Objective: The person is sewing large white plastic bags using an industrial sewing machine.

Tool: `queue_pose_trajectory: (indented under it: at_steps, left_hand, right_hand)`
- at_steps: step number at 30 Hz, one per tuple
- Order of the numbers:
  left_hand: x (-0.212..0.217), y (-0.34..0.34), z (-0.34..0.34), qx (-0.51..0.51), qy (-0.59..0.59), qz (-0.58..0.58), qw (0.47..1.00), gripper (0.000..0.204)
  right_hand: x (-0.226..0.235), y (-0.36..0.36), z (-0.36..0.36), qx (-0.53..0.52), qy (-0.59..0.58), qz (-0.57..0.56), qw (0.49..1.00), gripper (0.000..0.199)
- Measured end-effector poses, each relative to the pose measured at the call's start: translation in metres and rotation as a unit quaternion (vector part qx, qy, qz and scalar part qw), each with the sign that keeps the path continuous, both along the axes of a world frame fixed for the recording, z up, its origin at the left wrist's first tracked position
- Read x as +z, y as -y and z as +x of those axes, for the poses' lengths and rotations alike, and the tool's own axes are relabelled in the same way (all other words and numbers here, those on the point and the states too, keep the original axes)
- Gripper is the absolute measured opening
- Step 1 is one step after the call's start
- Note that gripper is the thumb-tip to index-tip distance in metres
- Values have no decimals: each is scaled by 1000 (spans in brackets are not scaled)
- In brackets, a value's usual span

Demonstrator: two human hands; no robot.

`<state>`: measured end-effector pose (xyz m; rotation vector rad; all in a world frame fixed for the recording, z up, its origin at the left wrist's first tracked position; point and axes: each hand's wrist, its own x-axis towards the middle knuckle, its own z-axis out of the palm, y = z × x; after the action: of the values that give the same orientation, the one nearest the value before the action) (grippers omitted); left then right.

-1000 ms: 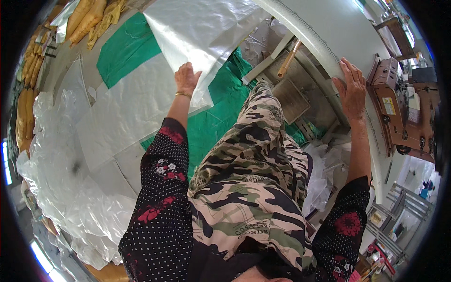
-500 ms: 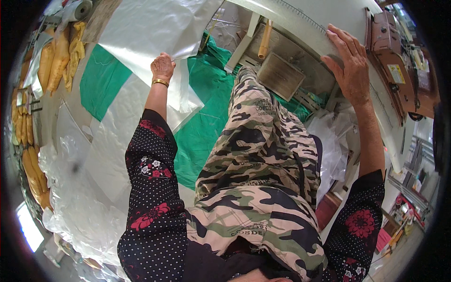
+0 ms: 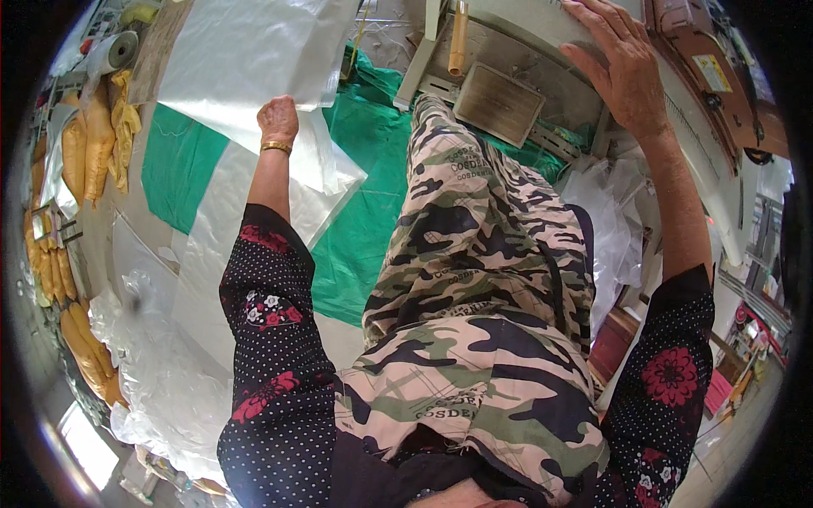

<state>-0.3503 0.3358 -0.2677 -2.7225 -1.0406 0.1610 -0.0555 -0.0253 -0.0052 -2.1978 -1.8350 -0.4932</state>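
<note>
Currently 1 clear bag (image 3: 254, 59) is gripped at its lower edge by the closed left hand (image 3: 278, 120), above the green sheet (image 3: 364, 229). Right hand (image 3: 618, 63) is laid open on the machine (image 3: 525, 25). Feeding the bag over seems next.

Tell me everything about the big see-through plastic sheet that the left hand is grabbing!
The plastic sheet is large, thin and shiny, clear to milky white, with soft wrinkles. It spreads flat-ish at the top left, above a green sheet and more clear plastic. The left hand closes on its lower edge. Its upper end runs out of view.
</note>
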Motion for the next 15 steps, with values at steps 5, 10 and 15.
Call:
queue_pose_trajectory:
  at_steps: [5,10,15]
  left_hand:
    - [0,-6,-10,-14,2,9,1000,17]
    - [0,-18,-24,-58,37,39,997,13]
    - [-6,-55,-55,-54,47,52,996,14]
  right_hand:
    - [-1,0,-1,-4,-4,-4,1000,47]
    - [-1,2,-1,-4,-6,4,1000,46]
    - [-4,-1,0,5,-3,13,1000,45]
